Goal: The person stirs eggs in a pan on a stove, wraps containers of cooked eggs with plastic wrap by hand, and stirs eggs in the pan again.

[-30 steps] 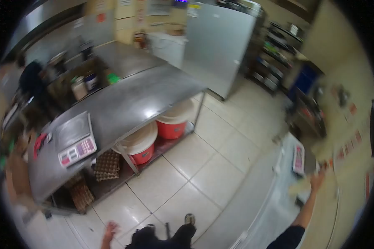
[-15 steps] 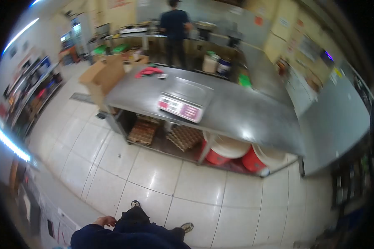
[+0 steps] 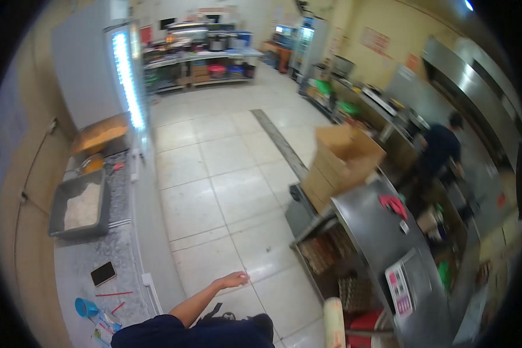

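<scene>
The pale tiled floor (image 3: 191, 185) runs down the middle, with a steel table (image 3: 362, 229) to the right of it and a speckled counter (image 3: 119, 246) along the left. A tall fridge (image 3: 78, 69) with a lit edge stands beyond that counter. On the far right, a person in dark clothes (image 3: 438, 151) leans over the cooking area. An open cardboard box (image 3: 325, 174) stands by the table's far end. A grey tub (image 3: 105, 211) of white powder sits on the counter. On the table lie a scale (image 3: 400, 293) and, farther up, a pink cloth (image 3: 393, 204). A pale cylinder (image 3: 333, 325) shows at the bottom, in front of the table's lower shelf; what supports it is hidden. The left hand (image 3: 233, 281) reaches out over the floor, empty, well apart from the cylinder; its fingers are extended and loosely bent, but blur hides the gaps between them. The right hand is out of view, so its fingers cannot be told. Smallest are a phone (image 3: 103, 274), a blue cup (image 3: 86, 307) and thin red sticks (image 3: 114, 294) on the counter.
</scene>
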`<state>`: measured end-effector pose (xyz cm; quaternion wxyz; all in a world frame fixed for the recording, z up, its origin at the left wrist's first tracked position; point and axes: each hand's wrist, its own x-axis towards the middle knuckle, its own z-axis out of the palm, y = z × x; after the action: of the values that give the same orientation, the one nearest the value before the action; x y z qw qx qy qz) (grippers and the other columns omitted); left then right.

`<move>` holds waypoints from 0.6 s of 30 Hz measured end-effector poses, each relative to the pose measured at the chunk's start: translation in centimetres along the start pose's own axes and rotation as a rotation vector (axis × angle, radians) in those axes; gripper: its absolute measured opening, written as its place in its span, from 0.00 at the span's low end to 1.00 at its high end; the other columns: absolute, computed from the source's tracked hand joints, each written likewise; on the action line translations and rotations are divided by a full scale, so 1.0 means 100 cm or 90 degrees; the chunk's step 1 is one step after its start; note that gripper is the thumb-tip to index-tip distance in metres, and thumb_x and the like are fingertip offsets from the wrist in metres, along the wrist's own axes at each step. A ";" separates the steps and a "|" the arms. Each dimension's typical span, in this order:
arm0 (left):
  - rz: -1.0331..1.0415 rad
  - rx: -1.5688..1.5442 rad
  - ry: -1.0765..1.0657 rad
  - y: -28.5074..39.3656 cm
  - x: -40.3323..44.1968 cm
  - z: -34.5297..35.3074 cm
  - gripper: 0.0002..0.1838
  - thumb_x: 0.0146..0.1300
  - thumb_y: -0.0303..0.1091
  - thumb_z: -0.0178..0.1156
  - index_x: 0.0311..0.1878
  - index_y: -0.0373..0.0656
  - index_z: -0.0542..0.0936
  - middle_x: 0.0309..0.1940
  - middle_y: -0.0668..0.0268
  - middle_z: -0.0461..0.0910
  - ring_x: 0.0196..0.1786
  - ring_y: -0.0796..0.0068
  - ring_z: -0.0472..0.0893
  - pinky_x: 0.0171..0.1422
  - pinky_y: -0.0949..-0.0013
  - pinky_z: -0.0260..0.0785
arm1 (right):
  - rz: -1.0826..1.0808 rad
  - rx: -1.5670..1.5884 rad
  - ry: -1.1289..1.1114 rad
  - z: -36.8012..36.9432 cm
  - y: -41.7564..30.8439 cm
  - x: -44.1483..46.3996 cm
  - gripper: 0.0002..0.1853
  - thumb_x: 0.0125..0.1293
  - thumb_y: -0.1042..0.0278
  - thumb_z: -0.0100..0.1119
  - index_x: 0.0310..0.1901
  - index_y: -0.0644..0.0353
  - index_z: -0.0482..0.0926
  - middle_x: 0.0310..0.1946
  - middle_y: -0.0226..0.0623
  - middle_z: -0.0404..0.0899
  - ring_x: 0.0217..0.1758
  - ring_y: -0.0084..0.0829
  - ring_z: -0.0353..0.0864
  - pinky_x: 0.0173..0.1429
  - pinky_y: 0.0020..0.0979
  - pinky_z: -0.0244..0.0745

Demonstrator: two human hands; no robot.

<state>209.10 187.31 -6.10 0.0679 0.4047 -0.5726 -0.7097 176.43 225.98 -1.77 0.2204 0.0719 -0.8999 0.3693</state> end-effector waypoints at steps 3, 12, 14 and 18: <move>0.155 -0.021 0.138 0.048 0.054 -0.099 0.24 0.63 0.41 0.55 0.60 0.42 0.66 0.45 0.62 0.75 0.52 0.70 0.73 0.58 0.66 0.64 | 0.029 0.435 -0.309 0.105 -0.237 -0.009 0.21 0.66 0.63 0.54 0.59 0.58 0.66 0.49 0.44 0.75 0.50 0.41 0.75 0.54 0.37 0.69; 0.365 0.030 0.598 0.235 0.071 -0.427 0.22 0.70 0.43 0.45 0.60 0.37 0.67 0.52 0.56 0.73 0.60 0.66 0.69 0.65 0.66 0.58 | 0.184 0.821 -0.911 0.365 -0.695 -0.058 0.21 0.69 0.69 0.48 0.62 0.55 0.57 0.48 0.46 0.73 0.51 0.32 0.74 0.56 0.32 0.70; 0.348 -0.223 0.676 0.236 0.082 -0.475 0.24 0.72 0.47 0.38 0.56 0.37 0.70 0.53 0.57 0.74 0.58 0.69 0.71 0.62 0.64 0.61 | 0.231 0.790 -0.987 0.416 -0.768 -0.084 0.21 0.70 0.68 0.48 0.62 0.54 0.58 0.48 0.45 0.73 0.51 0.30 0.73 0.56 0.31 0.68; 0.204 -0.281 0.760 0.253 0.100 -0.554 0.24 0.72 0.48 0.37 0.53 0.37 0.72 0.48 0.60 0.75 0.52 0.71 0.74 0.59 0.67 0.64 | 0.190 0.734 -1.196 0.533 -0.881 -0.137 0.23 0.64 0.71 0.50 0.59 0.53 0.55 0.48 0.43 0.72 0.52 0.27 0.70 0.58 0.28 0.62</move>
<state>229.32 131.32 9.93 0.5603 0.6156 -0.3304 -0.4450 196.06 125.24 14.25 -0.6616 0.3059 -0.4024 0.5540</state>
